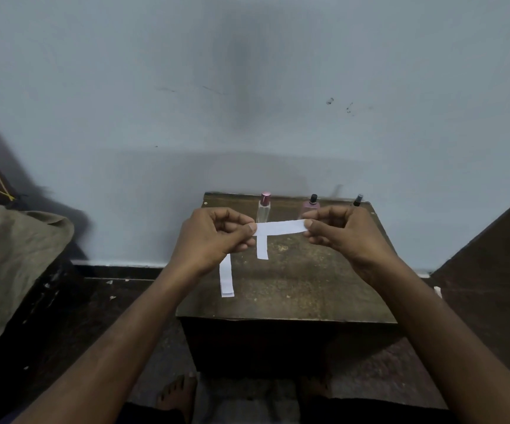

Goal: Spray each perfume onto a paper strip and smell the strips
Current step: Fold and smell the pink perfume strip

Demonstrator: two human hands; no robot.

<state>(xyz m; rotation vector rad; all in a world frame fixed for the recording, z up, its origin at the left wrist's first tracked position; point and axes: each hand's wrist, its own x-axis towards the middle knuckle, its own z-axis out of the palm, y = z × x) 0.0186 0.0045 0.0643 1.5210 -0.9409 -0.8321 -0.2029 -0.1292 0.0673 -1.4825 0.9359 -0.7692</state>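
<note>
- While both hands pinch it, the paper strip (pixel 280 227) hangs in the air above the back half of the surface (pixel 293 289), its long axis running from 9 o'clock to 3 o'clock, the 3 o'clock end a touch higher.
- The left hand (pixel 214 237) nips one end between thumb and forefinger, other fingers curled; the right hand (pixel 342 232) nips the other end the same way.
- Two more strips lie on the surface pointing 12 to 6: one (pixel 261 246) just under the held strip, one (pixel 226 278) at the 8 o'clock side, partly under the left wrist.
- Three bottles stand along the 12 o'clock edge: a clear bottle (pixel 264 209), a pink bottle (pixel 310 206) and a dark-capped one (pixel 357 200) mostly hidden behind the right hand.
- Risk, as I judge it: pulling the ends apart could tear the thin paper.
- Reaching back for a bottle, the right hand could knock the two bottles just behind it.
- Spraying over the surface could scent the lying strips and muddle the smells.
</note>
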